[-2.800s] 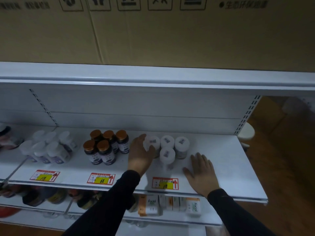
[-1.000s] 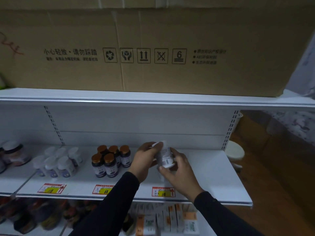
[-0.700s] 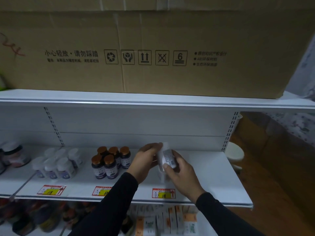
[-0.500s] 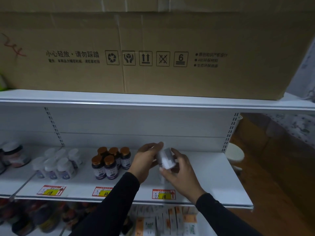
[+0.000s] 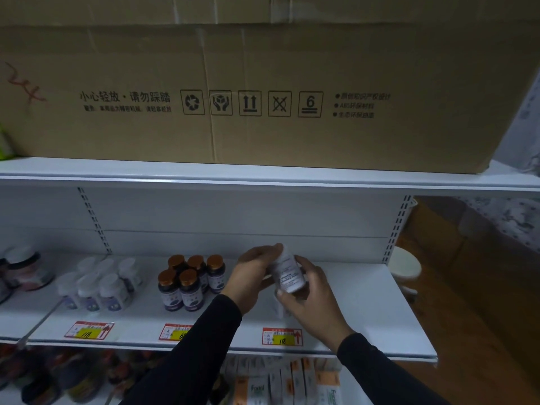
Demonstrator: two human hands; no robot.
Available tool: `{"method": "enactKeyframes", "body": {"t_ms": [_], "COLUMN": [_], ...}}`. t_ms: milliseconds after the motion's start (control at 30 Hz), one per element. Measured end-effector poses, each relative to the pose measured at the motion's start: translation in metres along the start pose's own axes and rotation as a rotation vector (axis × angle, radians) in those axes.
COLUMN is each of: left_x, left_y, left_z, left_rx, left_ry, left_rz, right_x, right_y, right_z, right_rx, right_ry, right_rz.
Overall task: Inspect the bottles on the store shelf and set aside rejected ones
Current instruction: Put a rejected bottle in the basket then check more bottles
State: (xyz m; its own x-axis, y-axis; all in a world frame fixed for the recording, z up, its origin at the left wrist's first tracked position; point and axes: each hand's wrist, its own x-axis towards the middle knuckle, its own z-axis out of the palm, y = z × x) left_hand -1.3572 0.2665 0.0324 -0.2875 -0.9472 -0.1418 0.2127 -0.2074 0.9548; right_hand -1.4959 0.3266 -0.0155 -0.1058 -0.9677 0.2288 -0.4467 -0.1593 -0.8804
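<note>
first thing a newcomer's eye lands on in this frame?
Both hands at centre: left hand and right hand share a grip on a white bottle, lifted over the shelf. Above, a big cardboard box fills the top shelf. Left of the hands stand brown-capped dark bottles.

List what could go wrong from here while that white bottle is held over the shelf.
1. The white bottle is pinched between the left hand and right hand above the shelf; a slip may drop it.
2. The brown-capped bottles stand close beside the left hand and might get knocked over.
3. Dim light may hide label flaws.
</note>
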Motion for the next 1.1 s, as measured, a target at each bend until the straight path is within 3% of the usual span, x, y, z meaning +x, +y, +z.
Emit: {"method": "enactKeyframes", "body": {"t_ms": [200, 467, 1100], "left_x": [0.004, 0.009, 0.008], "left_y": [0.001, -0.004, -0.004], "left_z": [-0.003, -0.003, -0.003], "left_rx": [0.015, 0.0, 0.115], "left_ry": [-0.038, 0.061, -0.014], "left_rz": [-0.021, -0.003, -0.035], "right_x": [0.004, 0.003, 0.008], "right_y": [0.0, 0.005, -0.003], "right_z": [-0.004, 0.001, 0.0], "right_rx": [0.06, 0.05, 0.084], "right_ry": [-0.012, -0.058, -0.009], "right_rz": [0.011, 0.026, -0.024]}}
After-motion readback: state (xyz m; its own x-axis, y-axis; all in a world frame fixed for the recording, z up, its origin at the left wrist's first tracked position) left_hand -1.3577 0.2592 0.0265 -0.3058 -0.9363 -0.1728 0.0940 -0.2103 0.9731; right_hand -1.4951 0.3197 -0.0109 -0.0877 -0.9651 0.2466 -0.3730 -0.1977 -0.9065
